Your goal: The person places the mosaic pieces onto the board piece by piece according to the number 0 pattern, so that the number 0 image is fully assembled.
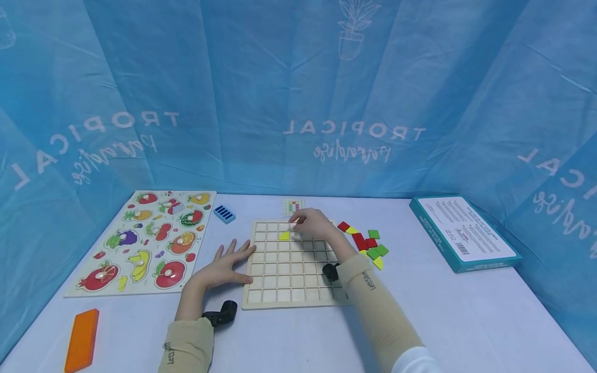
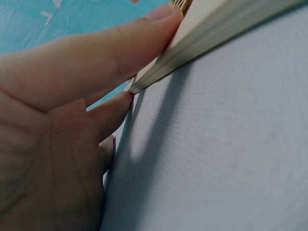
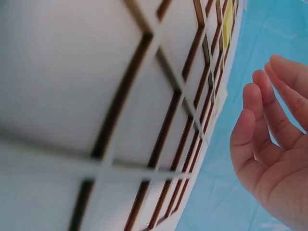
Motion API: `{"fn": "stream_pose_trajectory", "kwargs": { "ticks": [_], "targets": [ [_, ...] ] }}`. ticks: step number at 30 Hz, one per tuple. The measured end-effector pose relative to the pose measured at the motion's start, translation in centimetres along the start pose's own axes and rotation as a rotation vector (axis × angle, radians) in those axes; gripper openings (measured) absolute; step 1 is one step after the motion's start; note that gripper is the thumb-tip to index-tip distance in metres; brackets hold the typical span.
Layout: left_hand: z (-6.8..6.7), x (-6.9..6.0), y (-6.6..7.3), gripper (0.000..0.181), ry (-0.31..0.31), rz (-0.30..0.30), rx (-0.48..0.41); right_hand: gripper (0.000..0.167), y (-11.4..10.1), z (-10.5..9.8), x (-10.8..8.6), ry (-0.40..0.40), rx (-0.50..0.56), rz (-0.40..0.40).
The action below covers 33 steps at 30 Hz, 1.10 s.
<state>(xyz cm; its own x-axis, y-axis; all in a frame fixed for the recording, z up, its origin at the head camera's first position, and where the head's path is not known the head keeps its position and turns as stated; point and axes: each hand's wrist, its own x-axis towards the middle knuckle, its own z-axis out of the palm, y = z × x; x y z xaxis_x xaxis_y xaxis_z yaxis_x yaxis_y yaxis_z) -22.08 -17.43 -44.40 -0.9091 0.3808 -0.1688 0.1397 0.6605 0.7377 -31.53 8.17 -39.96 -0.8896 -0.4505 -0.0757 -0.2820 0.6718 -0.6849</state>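
A wooden grid board (image 1: 283,269) lies on the white table, with one yellow piece (image 1: 284,236) in a cell near its far edge. My left hand (image 1: 227,267) has its fingers spread at the board's left side; in the left wrist view the thumb (image 2: 144,29) touches the board's edge. Over the far part of the board hovers my right hand (image 1: 313,224), close to the yellow piece. Its fingers (image 3: 262,98) look loosely bent in the right wrist view, and nothing shows between them. Beyond the board lies a small pattern card (image 1: 294,207).
Loose red, green and yellow pieces (image 1: 359,241) lie right of the board. A teal box (image 1: 459,233) sits farther right. On the left are a fruit puzzle board (image 1: 158,243), a small blue slotted block (image 1: 225,214) and an orange block (image 1: 81,340). A blue curtain (image 1: 261,93) hangs behind.
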Motion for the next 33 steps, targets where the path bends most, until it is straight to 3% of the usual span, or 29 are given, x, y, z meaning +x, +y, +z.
{"fn": "stream_pose_trajectory", "kwargs": {
  "ticks": [11, 24, 33],
  "targets": [
    [0.0, 0.0, 0.1, 0.088, -0.001, -0.004, -0.015, 0.023, 1.9, -1.7, -1.1, 0.076, 0.077, 0.041],
    [-0.1, -0.1, 0.3, 0.088, 0.005, -0.003, -0.011, 0.023, 4.2, -3.3, -2.6, 0.132, 0.102, 0.077],
    [-0.1, -0.2, 0.3, 0.087, 0.004, 0.000, -0.014, 0.021, 6.3, -3.6, -2.9, 0.178, 0.091, 0.144]
  ]
}}
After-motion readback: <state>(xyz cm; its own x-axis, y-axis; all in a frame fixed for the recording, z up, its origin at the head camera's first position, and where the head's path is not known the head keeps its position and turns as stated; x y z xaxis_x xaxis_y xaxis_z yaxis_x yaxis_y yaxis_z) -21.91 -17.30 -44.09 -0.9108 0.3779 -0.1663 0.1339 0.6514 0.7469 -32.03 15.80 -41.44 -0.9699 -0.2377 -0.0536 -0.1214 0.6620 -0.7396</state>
